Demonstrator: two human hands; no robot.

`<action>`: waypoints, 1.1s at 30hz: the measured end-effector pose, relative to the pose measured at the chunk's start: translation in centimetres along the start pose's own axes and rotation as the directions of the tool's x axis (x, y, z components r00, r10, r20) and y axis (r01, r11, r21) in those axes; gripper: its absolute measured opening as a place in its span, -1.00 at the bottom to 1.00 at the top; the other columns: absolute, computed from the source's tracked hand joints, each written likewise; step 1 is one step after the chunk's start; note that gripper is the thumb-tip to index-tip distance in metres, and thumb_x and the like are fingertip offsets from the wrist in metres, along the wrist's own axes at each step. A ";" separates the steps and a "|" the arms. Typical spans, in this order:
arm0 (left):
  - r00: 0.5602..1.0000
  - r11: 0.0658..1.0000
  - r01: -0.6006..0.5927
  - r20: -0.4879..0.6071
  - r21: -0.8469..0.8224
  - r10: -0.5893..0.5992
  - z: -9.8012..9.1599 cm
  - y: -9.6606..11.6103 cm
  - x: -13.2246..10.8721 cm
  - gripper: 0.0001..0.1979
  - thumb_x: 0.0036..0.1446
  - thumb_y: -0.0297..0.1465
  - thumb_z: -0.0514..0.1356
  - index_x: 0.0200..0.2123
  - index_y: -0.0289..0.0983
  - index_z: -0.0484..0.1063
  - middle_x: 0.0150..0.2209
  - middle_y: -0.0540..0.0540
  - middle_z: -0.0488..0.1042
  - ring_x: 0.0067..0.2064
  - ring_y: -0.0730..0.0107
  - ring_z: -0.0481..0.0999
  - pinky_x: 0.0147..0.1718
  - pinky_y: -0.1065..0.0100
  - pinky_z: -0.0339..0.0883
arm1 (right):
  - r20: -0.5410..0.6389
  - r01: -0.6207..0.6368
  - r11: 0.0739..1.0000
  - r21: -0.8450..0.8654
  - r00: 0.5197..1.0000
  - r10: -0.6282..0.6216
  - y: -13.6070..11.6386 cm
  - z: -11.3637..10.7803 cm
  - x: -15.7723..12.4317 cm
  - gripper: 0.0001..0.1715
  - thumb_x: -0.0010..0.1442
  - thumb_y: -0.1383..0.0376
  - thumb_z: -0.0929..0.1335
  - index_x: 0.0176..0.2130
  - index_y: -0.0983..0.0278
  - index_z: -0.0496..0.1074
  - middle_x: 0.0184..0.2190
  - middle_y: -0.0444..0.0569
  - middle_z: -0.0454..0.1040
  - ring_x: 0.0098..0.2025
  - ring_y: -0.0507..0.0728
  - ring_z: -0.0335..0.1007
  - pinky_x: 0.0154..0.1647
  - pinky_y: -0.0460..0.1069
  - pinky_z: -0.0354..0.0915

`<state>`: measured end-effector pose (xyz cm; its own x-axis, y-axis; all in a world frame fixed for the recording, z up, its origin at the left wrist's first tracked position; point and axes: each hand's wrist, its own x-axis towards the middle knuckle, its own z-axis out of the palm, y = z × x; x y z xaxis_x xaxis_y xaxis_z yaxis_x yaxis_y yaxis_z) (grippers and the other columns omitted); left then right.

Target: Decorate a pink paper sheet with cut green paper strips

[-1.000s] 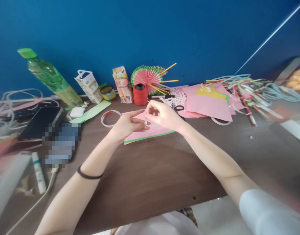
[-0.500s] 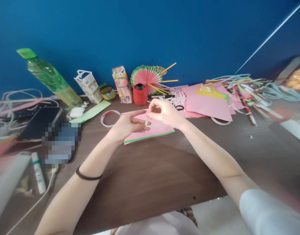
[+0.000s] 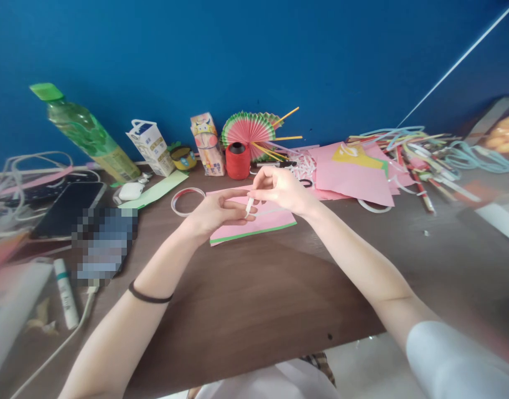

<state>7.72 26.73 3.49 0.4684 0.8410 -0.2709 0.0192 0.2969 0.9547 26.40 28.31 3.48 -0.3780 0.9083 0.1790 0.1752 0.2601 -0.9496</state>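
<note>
Both my hands meet above a pink sheet of paper with a green edge [image 3: 271, 224] lying on the brown desk [image 3: 254, 293]. My right hand [image 3: 281, 191] pinches a thin white strip [image 3: 249, 206] between thumb and fingers. My left hand [image 3: 215, 212] has its fingers stretched toward the strip and touches its lower end; the forefinger points right. A black band circles my left wrist.
A tape ring [image 3: 187, 200], red thread spool [image 3: 238, 160], paper fan [image 3: 248, 128], two small cartons, a green bottle [image 3: 86, 133], a phone [image 3: 65, 209] and cables sit at left and back. Pink sheets [image 3: 350, 174], scissors and coloured strips [image 3: 421, 152] fill the right.
My right hand has shifted slightly, lifting and turning the white strip against the fingers of my left hand. Everything on the desk stays where it was.
</note>
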 end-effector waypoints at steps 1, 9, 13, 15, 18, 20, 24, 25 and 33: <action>1.000 1.000 0.011 0.020 -0.024 -0.011 -0.1 -0.1 0.1 -0.50 -0.14 -0.51 0.32 -0.05 -0.33 0.37 -0.32 -0.15 0.59 -0.30 0.29 0.58 -0.19 0.28 0.44 | -0.002 0.009 1.000 0.001 1.000 -0.009 0.1 0.0 0.0 -0.71 -0.03 0.25 0.44 -0.42 0.30 0.26 -0.54 -0.15 0.39 -0.51 -0.01 0.37 -0.45 -0.06 0.30; 0.976 0.963 0.164 0.177 -0.216 -0.127 -0.7 -0.8 1.1 -0.78 0.16 -0.43 0.04 -0.32 -0.40 0.46 -0.36 -0.21 0.56 -0.30 0.33 0.55 -0.20 0.32 0.41 | -0.011 0.104 0.994 -0.022 0.995 -0.104 0.3 0.7 0.0 -0.70 -0.01 0.32 0.42 -0.33 0.24 0.21 -0.46 -0.17 0.41 -0.43 0.01 0.37 -0.36 -0.03 0.29; 0.949 0.939 0.210 0.288 -0.272 -0.129 -0.9 -1.1 1.2 -0.77 0.18 -0.39 0.06 -0.39 -0.39 0.45 -0.49 -0.12 0.49 -0.41 0.43 0.50 -0.32 0.37 0.41 | 0.032 0.150 0.985 -0.090 0.989 -0.147 0.1 0.9 -0.1 -0.75 0.03 0.31 0.39 -0.30 0.27 0.24 -0.45 -0.16 0.44 -0.43 0.00 0.35 -0.34 -0.04 0.24; 0.950 0.931 0.207 0.288 -0.300 -0.118 -1.0 -1.2 1.1 -0.83 0.13 -0.39 0.13 -0.41 -0.37 0.44 -0.53 -0.06 0.45 -0.43 0.44 0.47 -0.31 0.34 0.41 | 0.048 0.158 0.982 -0.100 0.987 -0.153 0.0 0.8 -0.2 -0.78 0.04 0.31 0.38 -0.30 0.27 0.26 -0.43 -0.14 0.44 -0.40 0.00 0.36 -0.33 -0.04 0.22; 0.964 0.938 0.189 0.238 -0.291 -0.121 -1.1 -1.1 0.9 -0.88 0.04 -0.38 0.22 -0.45 -0.33 0.42 -0.55 0.00 0.39 -0.43 0.47 0.44 -0.26 0.31 0.39 | 0.045 0.154 0.982 -0.112 0.988 -0.150 -0.2 0.7 -0.3 -0.80 0.04 0.30 0.38 -0.30 0.27 0.29 -0.37 -0.11 0.44 -0.36 0.00 0.37 -0.30 -0.04 0.22; 0.974 0.962 0.157 0.197 -0.225 -0.113 -1.1 -1.0 0.8 -0.88 -0.01 -0.38 0.26 -0.47 -0.31 0.41 -0.55 0.01 0.39 -0.43 0.49 0.42 -0.23 0.31 0.36 | 0.046 0.161 0.975 -0.152 0.987 -0.156 -0.4 0.6 -0.4 -0.81 0.04 0.31 0.38 -0.30 0.27 0.30 -0.34 -0.10 0.45 -0.33 0.02 0.38 -0.27 -0.03 0.22; 0.998 0.999 0.023 0.053 0.036 -0.025 -1.5 -0.6 0.6 -0.83 -0.06 -0.31 0.26 -0.49 -0.29 0.40 -0.49 -0.01 0.44 -0.40 0.47 0.42 -0.19 0.30 0.32 | 0.061 0.175 0.960 -0.216 0.984 -0.166 -0.1 0.5 -0.3 -0.85 0.08 0.34 0.32 -0.26 0.27 0.33 -0.29 -0.06 0.48 -0.25 0.04 0.40 -0.23 -0.02 0.23; 1.000 0.992 -0.003 0.015 0.123 0.001 -1.6 -0.5 0.5 -0.82 -0.06 -0.29 0.26 -0.49 -0.29 0.40 -0.48 -0.02 0.46 -0.39 0.46 0.42 -0.19 0.30 0.31 | 0.053 0.178 0.957 -0.230 0.984 -0.171 0.2 0.4 -0.1 -0.85 0.09 0.36 0.30 -0.24 0.27 0.33 -0.27 -0.05 0.48 -0.25 0.04 0.40 -0.22 -0.02 0.23; 0.992 0.862 -0.016 -0.101 0.507 0.078 -3.0 -0.1 0.2 -0.85 -0.10 -0.32 0.24 -0.44 -0.27 0.46 -0.44 -0.06 0.55 -0.30 0.31 0.51 -0.14 0.29 0.28 | 0.216 0.112 0.869 -0.483 0.976 -0.006 5.7 1.8 1.4 -0.86 -0.02 0.42 0.34 -0.33 0.33 0.39 -0.36 -0.06 0.40 -0.35 0.03 0.26 -0.30 -0.06 0.18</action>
<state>5.14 28.22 2.98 0.3765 0.9030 -0.2067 0.4573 0.0129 0.8892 25.23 30.53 -2.16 -0.5663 0.8146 0.1254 0.5486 0.4860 -0.6803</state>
